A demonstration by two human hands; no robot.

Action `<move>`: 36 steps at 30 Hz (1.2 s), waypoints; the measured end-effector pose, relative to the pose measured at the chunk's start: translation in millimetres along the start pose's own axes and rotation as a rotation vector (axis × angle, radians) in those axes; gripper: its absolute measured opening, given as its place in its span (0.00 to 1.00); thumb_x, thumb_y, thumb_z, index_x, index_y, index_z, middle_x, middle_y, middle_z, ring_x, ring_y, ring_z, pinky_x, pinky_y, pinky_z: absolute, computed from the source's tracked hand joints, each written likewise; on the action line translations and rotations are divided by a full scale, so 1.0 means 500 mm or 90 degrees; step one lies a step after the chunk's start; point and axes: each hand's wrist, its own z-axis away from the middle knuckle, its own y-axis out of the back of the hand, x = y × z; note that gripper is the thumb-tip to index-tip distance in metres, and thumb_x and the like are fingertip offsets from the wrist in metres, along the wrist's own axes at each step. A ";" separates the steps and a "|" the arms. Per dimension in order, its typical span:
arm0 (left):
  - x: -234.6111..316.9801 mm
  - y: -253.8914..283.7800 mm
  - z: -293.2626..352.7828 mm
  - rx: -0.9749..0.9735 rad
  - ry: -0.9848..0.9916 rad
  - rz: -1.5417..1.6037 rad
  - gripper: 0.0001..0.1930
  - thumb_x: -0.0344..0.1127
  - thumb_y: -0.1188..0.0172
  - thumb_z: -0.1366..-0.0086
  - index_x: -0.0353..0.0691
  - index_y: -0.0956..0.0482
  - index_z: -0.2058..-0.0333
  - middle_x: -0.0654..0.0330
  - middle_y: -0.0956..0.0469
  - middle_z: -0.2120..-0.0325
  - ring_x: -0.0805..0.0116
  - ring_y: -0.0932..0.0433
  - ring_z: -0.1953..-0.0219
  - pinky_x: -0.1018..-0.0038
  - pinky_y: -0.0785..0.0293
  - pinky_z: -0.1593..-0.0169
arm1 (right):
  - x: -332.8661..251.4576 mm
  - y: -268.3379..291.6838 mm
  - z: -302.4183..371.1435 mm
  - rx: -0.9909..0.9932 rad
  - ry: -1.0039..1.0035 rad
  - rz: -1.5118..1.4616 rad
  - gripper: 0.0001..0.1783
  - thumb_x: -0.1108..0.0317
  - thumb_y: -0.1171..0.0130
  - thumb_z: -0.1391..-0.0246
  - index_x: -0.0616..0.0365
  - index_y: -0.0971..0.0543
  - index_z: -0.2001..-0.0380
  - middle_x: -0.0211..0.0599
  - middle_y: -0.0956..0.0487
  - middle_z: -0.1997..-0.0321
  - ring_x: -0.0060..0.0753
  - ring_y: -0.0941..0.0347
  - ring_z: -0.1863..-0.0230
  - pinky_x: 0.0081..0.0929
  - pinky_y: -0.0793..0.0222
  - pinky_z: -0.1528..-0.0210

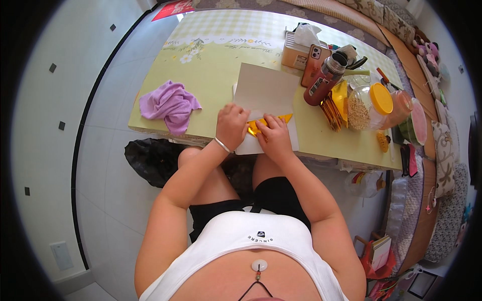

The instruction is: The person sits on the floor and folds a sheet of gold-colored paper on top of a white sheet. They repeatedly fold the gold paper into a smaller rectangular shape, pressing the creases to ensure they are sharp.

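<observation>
Shiny, pointed gold foil (253, 127)

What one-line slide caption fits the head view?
Both hands at a shiny gold sheet over white paper, between a purple cloth and a maroon flask.

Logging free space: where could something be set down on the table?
Bare: between the purple cloth and white card, and beyond the cloth toward the table's far end. Crowded: right, around the flask, phone and yellow-lidded jar.

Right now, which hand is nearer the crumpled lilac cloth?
Left. The left hand, at the left end of the gold foil, is right of the lilac cloth, apart from it; the right hand, on the foil, is farther right.
</observation>
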 end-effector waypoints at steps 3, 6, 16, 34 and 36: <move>-0.002 0.003 0.041 -0.022 -0.065 -0.004 0.09 0.28 0.39 0.45 0.39 0.17 0.64 0.59 0.21 0.71 0.57 0.23 0.63 0.62 0.26 0.58 | -0.006 0.001 0.000 0.005 0.002 -0.001 0.19 0.67 0.37 0.49 0.54 0.18 0.52 0.48 0.26 0.41 0.52 0.32 0.38 0.59 0.40 0.35; -0.001 0.012 0.058 -0.079 0.013 0.029 0.06 0.31 0.36 0.47 0.39 0.17 0.70 0.59 0.23 0.73 0.57 0.23 0.63 0.61 0.27 0.58 | -0.008 0.004 0.001 -0.002 0.005 0.000 0.19 0.67 0.37 0.49 0.55 0.18 0.52 0.48 0.26 0.41 0.52 0.32 0.38 0.61 0.40 0.36; 0.017 -0.018 -0.026 -0.164 0.185 -0.037 0.22 0.37 0.26 0.55 0.43 0.22 0.60 0.58 0.24 0.60 0.54 0.28 0.50 0.59 0.32 0.46 | 0.086 0.038 -0.048 0.022 -0.031 0.029 0.26 0.76 0.41 0.51 0.56 0.25 0.45 0.45 0.25 0.40 0.48 0.30 0.40 0.38 0.32 0.39; 0.074 -0.031 0.061 -0.194 0.011 -0.099 0.16 0.29 0.44 0.42 0.30 0.22 0.54 0.43 0.22 0.50 0.47 0.23 0.46 0.58 0.25 0.45 | 0.136 0.098 -0.014 -0.265 0.102 0.019 0.24 0.60 0.42 0.41 0.56 0.25 0.43 0.42 0.27 0.38 0.48 0.38 0.32 0.45 0.49 0.26; 0.055 -0.030 0.099 -0.097 0.011 -0.093 0.19 0.28 0.45 0.40 0.28 0.24 0.51 0.41 0.23 0.49 0.45 0.24 0.43 0.53 0.29 0.40 | 0.155 0.115 -0.001 -0.220 0.115 -0.003 0.24 0.58 0.41 0.41 0.57 0.24 0.44 0.45 0.28 0.37 0.52 0.40 0.31 0.45 0.47 0.28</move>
